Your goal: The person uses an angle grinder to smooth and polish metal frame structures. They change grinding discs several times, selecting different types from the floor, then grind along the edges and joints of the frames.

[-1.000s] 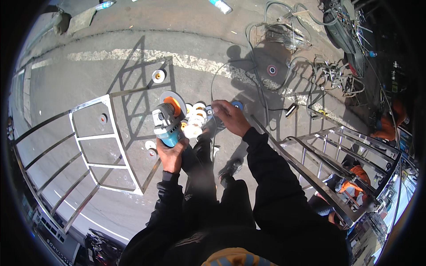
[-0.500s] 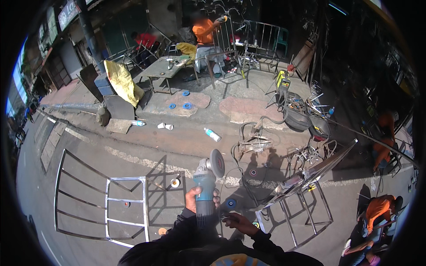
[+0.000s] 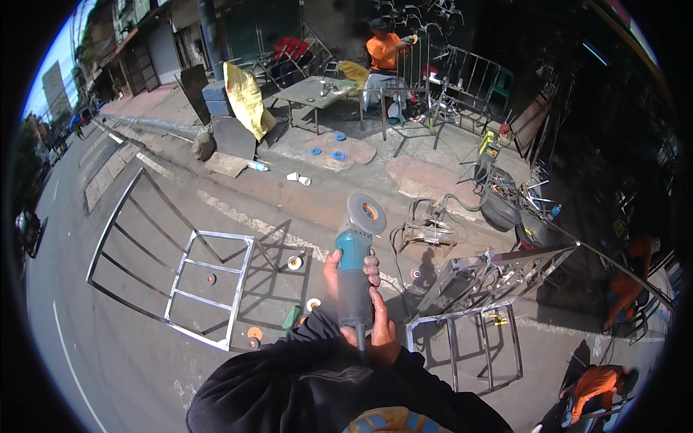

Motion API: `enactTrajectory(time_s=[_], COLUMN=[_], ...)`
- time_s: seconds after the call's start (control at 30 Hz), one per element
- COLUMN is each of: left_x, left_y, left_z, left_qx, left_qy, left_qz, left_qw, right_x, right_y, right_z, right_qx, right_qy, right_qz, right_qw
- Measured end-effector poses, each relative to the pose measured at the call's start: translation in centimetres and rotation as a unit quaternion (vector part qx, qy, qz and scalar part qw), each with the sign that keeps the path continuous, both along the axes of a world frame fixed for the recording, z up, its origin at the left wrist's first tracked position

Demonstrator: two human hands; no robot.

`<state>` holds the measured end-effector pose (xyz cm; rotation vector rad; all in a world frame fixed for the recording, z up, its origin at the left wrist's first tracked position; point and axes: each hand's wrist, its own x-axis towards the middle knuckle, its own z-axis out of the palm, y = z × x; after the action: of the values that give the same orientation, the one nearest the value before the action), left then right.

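Both hands close around the teal body of an angle grinder: the left hand wraps the body from its left side, and the right hand clasps the rear of the body, fingers curled over it. Grinder held in front of the chest, above the pavement. Its long axis runs near vertical in the picture, pointing away from the person; the grey disc sits at the far end and the cable end lies nearest the dark sleeves.

Compared with half a second ago, the view has tilted upward slightly and the grinder appears larger and more central; both hands remain on the tool. One second ago the view looked straight down and the right hand was at the disc.

Surroundings: a metal gate frame lies flat on the road at left, with loose discs beside it. A second steel frame stands at right. Farther off, a person in an orange shirt sits by a surface.
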<state>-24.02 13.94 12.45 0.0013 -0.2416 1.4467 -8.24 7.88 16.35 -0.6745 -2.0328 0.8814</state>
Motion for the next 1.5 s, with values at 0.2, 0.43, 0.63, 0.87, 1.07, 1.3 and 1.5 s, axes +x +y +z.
enactTrajectory(time_s=[0.2, 0.43, 0.63, 0.87, 1.07, 1.3, 1.5], left_x=[-2.0, -3.2, -4.3, -5.1, -4.9, -3.7, -2.7], left_y=[-1.2, -2.3, -1.9, -1.9, -1.4, -0.2, 0.7], left_z=[0.6, 0.5, 0.4, 0.7, 0.7, 0.4, 0.1], left_qx=[0.112, 0.155, 0.169, 0.186, 0.194, 0.197, 0.188], left_qy=[-0.007, -0.013, -0.013, -0.007, -0.017, -0.018, -0.027], left_qz=[0.064, 0.082, 0.131, 0.151, 0.133, 0.102, 0.081], left_qw=[0.992, 0.985, 0.977, 0.971, 0.972, 0.975, 0.978], right_x=[-0.8, -1.3, -2.5, -3.6, -3.2, -1.6, -0.5], right_y=[2.0, 3.1, 4.9, 6.3, 6.5, 6.1, 6.0], right_z=[0.0, -0.2, 0.2, 0.0, 0.3, 0.5, 0.6], right_qx=[0.159, 0.176, 0.235, 0.253, 0.260, 0.221, 0.168], right_qy=[0.042, 0.048, 0.020, 0.055, 0.035, 0.000, -0.008], right_qz=[0.100, 0.178, 0.214, 0.257, 0.236, 0.197, 0.190], right_qw=[0.981, 0.967, 0.948, 0.931, 0.936, 0.955, 0.967])
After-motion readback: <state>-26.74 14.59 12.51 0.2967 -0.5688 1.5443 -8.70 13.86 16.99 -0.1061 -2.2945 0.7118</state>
